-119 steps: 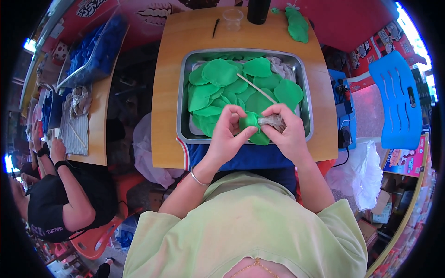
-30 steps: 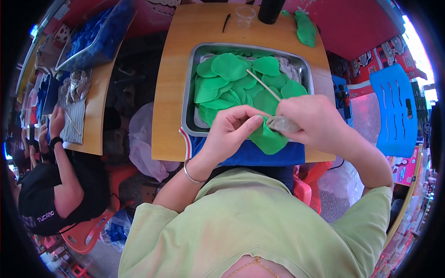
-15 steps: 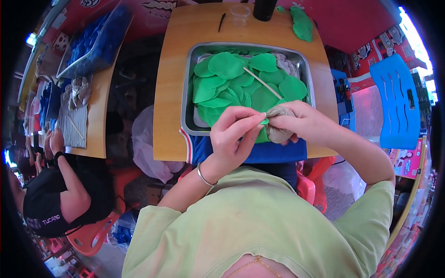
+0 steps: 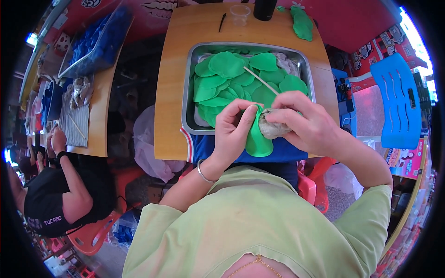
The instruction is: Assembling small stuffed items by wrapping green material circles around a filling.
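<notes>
Over the front edge of a metal tray (image 4: 184,95), both my hands work close together. My left hand (image 4: 232,132) pinches a green fabric piece (image 4: 259,142) between thumb and fingers; its rounded end hangs down. A crumpled greyish-beige fabric bundle (image 4: 272,129) sits in my right hand (image 4: 309,121), its fingers closed round it and touching the green piece. Many loose green fabric pieces (image 4: 225,65) fill the tray. A thin wooden stick (image 4: 260,79) lies across them, its near end by my right hand.
Blue cloth (image 4: 208,144) hangs at the table's front edge. A clear cup (image 4: 239,15), a black cylindrical container (image 4: 265,10) and joined green pieces (image 4: 302,24) stand or lie at the back. A blue chair (image 4: 397,99) is at right; a co-worker (image 4: 60,194) sits left.
The green piece has opened out and now hangs below my left fingers. My right hand has shifted, fingers now over the beige bundle's top.
</notes>
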A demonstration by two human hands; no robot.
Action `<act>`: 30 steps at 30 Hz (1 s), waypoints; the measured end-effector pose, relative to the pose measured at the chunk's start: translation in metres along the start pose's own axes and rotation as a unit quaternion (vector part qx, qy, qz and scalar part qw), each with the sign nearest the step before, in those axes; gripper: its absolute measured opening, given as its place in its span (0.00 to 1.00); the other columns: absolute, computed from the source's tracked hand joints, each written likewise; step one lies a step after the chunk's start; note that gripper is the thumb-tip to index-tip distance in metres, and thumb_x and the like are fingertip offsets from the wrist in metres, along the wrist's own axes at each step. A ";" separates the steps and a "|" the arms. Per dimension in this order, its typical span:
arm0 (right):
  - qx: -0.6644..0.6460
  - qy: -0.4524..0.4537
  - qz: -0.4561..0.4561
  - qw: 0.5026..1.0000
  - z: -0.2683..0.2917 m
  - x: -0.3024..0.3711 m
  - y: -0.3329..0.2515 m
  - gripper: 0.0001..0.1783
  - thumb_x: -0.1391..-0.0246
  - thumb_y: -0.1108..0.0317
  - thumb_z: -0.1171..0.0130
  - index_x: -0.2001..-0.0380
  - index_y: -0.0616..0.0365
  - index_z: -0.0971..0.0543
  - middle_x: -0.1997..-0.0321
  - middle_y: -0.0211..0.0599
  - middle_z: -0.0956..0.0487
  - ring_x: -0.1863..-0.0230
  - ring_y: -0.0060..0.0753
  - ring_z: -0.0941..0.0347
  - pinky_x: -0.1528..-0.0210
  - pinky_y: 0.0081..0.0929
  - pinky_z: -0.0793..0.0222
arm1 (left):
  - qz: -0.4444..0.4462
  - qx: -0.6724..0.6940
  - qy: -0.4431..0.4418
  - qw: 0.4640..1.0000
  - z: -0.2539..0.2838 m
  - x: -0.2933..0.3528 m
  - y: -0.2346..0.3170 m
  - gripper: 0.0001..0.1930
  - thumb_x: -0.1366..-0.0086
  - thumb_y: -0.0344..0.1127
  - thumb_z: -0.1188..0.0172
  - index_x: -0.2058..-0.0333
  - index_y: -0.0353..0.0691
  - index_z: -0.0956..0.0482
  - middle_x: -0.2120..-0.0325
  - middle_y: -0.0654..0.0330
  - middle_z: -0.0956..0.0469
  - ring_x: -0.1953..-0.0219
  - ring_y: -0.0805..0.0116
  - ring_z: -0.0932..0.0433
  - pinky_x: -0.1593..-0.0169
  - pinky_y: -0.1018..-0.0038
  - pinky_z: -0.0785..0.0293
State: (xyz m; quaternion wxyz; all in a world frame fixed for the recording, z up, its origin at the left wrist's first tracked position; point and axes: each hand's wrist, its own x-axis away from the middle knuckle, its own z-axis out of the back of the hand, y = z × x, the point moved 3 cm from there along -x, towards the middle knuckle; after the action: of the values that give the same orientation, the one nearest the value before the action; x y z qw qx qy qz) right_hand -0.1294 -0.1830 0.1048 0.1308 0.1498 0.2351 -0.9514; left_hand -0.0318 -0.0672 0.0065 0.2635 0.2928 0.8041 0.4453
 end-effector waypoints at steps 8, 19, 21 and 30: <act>-0.070 -0.087 -0.178 0.978 -0.002 -0.003 0.010 0.10 0.51 0.66 0.42 0.74 0.60 0.30 0.76 0.38 0.28 0.75 0.36 0.29 0.76 0.28 0.33 | -0.360 -0.359 -0.030 0.861 -0.007 0.002 0.034 0.13 0.49 0.20 0.38 0.63 0.35 0.21 0.76 0.59 0.27 0.76 0.66 0.28 0.76 0.76 0.33; -0.254 -0.059 -0.200 0.944 -0.003 -0.002 0.003 0.29 0.55 0.74 0.38 0.48 0.56 0.34 0.63 0.37 0.25 0.63 0.31 0.25 0.62 0.25 0.30 | -0.093 -0.112 -0.010 0.989 -0.003 -0.003 0.011 0.03 0.34 0.26 0.47 0.66 0.34 0.25 0.75 0.64 0.27 0.72 0.81 0.32 0.68 0.85 0.38; -0.114 -0.032 -0.090 0.989 -0.002 0.001 0.001 0.35 0.64 0.76 0.31 0.48 0.55 0.31 0.56 0.41 0.28 0.57 0.39 0.27 0.61 0.29 0.29 | -0.049 -0.053 -0.012 0.997 -0.002 -0.004 0.004 0.04 0.33 0.28 0.48 0.65 0.34 0.25 0.74 0.66 0.27 0.72 0.83 0.34 0.69 0.85 0.39; 0.011 0.054 -0.023 0.998 0.004 -0.004 0.000 0.13 0.56 0.73 0.35 0.66 0.58 0.25 0.71 0.35 0.28 0.71 0.38 0.27 0.72 0.29 0.30 | -0.162 -0.145 0.017 0.976 -0.001 -0.010 0.018 0.03 0.36 0.26 0.45 0.65 0.34 0.25 0.73 0.62 0.26 0.73 0.78 0.30 0.69 0.84 0.35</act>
State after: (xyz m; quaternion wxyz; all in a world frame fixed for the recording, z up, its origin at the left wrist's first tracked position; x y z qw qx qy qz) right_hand -0.1262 -0.1842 0.1092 0.0947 0.1974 0.2345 -0.9471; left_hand -0.0218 -0.0674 0.0242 0.3582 0.1101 0.7721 0.5132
